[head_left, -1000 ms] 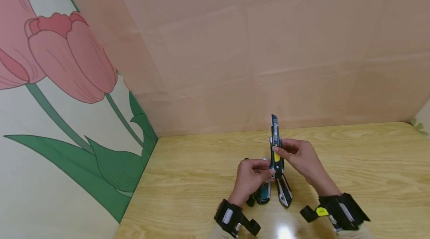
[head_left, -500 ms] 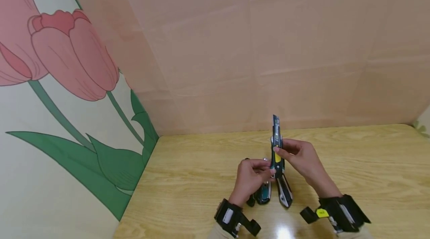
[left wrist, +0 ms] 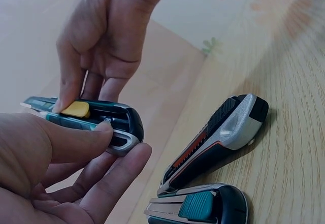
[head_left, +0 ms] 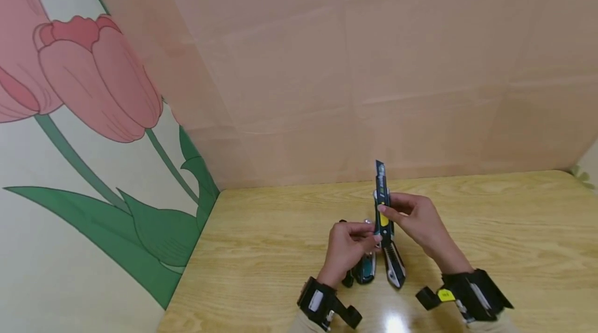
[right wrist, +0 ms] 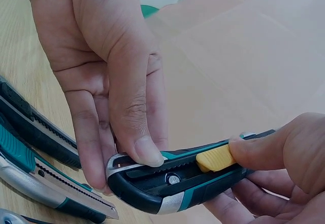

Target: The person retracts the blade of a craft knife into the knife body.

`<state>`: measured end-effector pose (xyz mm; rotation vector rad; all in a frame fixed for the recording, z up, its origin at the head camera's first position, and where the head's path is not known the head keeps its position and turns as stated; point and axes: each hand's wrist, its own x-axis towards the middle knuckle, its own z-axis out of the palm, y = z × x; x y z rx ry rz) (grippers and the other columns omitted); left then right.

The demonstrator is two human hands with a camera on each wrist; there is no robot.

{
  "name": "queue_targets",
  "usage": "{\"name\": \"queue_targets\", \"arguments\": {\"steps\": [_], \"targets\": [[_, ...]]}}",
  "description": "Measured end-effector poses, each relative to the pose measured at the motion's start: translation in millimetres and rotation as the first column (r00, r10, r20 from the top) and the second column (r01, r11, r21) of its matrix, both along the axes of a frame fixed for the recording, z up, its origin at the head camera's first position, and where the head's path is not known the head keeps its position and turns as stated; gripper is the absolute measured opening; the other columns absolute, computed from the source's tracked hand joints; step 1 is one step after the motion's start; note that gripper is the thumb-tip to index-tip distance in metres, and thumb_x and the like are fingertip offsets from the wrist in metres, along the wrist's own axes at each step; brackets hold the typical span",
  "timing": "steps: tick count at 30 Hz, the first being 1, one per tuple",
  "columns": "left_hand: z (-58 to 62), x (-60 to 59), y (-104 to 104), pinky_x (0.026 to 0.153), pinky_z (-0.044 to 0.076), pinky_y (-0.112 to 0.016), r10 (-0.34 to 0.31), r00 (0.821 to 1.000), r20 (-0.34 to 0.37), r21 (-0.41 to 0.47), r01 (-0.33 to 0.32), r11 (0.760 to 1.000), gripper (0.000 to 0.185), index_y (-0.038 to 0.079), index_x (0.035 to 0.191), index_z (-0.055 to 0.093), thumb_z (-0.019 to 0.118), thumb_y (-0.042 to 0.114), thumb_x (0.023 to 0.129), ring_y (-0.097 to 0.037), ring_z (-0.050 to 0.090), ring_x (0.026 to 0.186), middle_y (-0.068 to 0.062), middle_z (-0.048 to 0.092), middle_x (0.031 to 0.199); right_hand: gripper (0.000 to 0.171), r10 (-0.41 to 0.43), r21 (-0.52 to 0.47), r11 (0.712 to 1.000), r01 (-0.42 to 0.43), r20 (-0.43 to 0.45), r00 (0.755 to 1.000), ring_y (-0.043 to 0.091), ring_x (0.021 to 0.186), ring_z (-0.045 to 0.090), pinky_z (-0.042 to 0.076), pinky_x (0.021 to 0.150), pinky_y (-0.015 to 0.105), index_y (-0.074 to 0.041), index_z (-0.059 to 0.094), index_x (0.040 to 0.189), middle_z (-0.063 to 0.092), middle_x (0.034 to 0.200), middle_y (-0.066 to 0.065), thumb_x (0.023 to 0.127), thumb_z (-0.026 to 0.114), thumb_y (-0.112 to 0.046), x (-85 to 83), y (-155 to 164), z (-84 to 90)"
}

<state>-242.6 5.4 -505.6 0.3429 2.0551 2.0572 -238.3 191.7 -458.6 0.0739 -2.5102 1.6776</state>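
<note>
A black-and-teal utility knife (head_left: 381, 187) with a yellow slider (right wrist: 216, 158) is held up off the table between both hands, blade end pointing away from the person. My left hand (head_left: 344, 252) pinches its rear end, thumb on top near the silver-trimmed loop and fingers underneath. Farther forward, my right hand (head_left: 420, 221) grips the body from the other side; its thumb (right wrist: 259, 150) rests against the yellow slider. Below the hands lie a black-and-silver utility knife (left wrist: 218, 137) with a red stripe and another utility knife with a teal slider (left wrist: 197, 206).
A further dark item (head_left: 348, 278) lies left of the teal-slider knife, partly covered by my left hand. The wood-grain table (head_left: 271, 250) meets a pinkish sheet (head_left: 289, 89) at its back edge. On the left stands a wall painted with tulips (head_left: 100, 83).
</note>
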Motion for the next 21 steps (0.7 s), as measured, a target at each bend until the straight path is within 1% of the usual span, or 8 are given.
{"name": "queue_targets", "arguments": {"steps": [2,4,7,9,12,14,21], "targets": [[0.1,0.1,-1.2,0.074,0.065,-0.047,0.002,1.0,-0.004,0.005,-0.002,1.0,0.025,0.009,0.108,0.08,0.078,-0.004,0.087,-0.023,0.076,0.078,0.001,0.076,0.087,0.034,0.006,0.009,1.0,-0.006,-0.006,1.0,0.038,0.115,0.066,0.053,0.097,0.061,-0.002,0.069,0.127,0.073,0.116,0.016,0.101,0.07,-0.023,-0.7,-1.8,0.6],[0.9,0.4,-2.5,0.075,0.065,-0.05,0.006,1.0,-0.017,0.011,-0.006,1.0,0.024,0.008,0.109,0.08,0.078,-0.004,0.088,-0.03,0.076,0.08,-0.001,0.075,0.086,0.035,0.014,0.021,1.0,-0.014,-0.014,1.0,0.037,0.113,0.066,0.055,0.095,0.058,-0.002,0.069,0.129,0.073,0.115,0.015,0.1,0.071,-0.022,-1.4,-3.3,1.4],[2.4,1.3,-3.9,0.076,0.064,-0.053,0.008,0.999,-0.037,0.015,-0.007,1.0,0.022,0.007,0.109,0.08,0.078,-0.002,0.089,-0.036,0.076,0.081,-0.003,0.075,0.086,0.036,0.027,0.034,0.999,-0.026,-0.026,0.999,0.037,0.112,0.067,0.057,0.093,0.056,-0.003,0.068,0.131,0.073,0.115,0.015,0.099,0.072,-0.02,-1.6,-4.3,2.0],[3.2,2.1,-4.5,0.076,0.064,-0.053,0.003,0.999,-0.038,0.018,-0.002,1.0,0.022,0.006,0.109,0.08,0.077,-0.002,0.089,-0.034,0.076,0.08,-0.004,0.075,0.086,0.036,0.03,0.04,0.999,-0.029,-0.03,0.999,0.037,0.112,0.067,0.058,0.094,0.056,-0.003,0.067,0.131,0.072,0.115,0.015,0.099,0.072,-0.019,-1.0,-4.0,1.8],[3.7,2.4,-4.5,0.076,0.064,-0.051,-0.004,0.999,-0.032,0.016,0.005,1.0,0.021,0.005,0.109,0.08,0.078,-0.003,0.089,-0.025,0.076,0.078,-0.003,0.075,0.086,0.036,0.038,0.043,0.998,-0.037,-0.029,0.999,0.039,0.114,0.066,0.057,0.095,0.057,-0.003,0.067,0.132,0.072,0.115,0.016,0.1,0.071,-0.019,-0.5,-2.8,1.0],[4.1,2.3,-4.0,0.076,0.064,-0.051,-0.002,1.0,-0.03,0.013,0.002,1.0,0.022,0.006,0.109,0.08,0.078,-0.002,0.089,-0.021,0.076,0.077,-0.003,0.075,0.086,0.036,0.043,0.043,0.998,-0.042,-0.026,0.999,0.039,0.115,0.066,0.057,0.095,0.057,-0.003,0.066,0.132,0.072,0.115,0.016,0.1,0.071,-0.019,-0.6,-1.7,1.0],[4.7,2.0,-3.0,0.076,0.064,-0.051,0.01,1.0,-0.005,-0.008,-0.01,1.0,0.022,0.011,0.108,0.081,0.078,-0.001,0.089,-0.022,0.075,0.077,0.0,0.075,0.086,0.038,0.036,0.047,0.998,-0.036,0.011,0.999,0.038,0.113,0.066,0.058,0.094,0.054,-0.003,0.066,0.132,0.072,0.115,0.015,0.1,0.071,-0.022,-0.5,-1.4,2.9]]}}
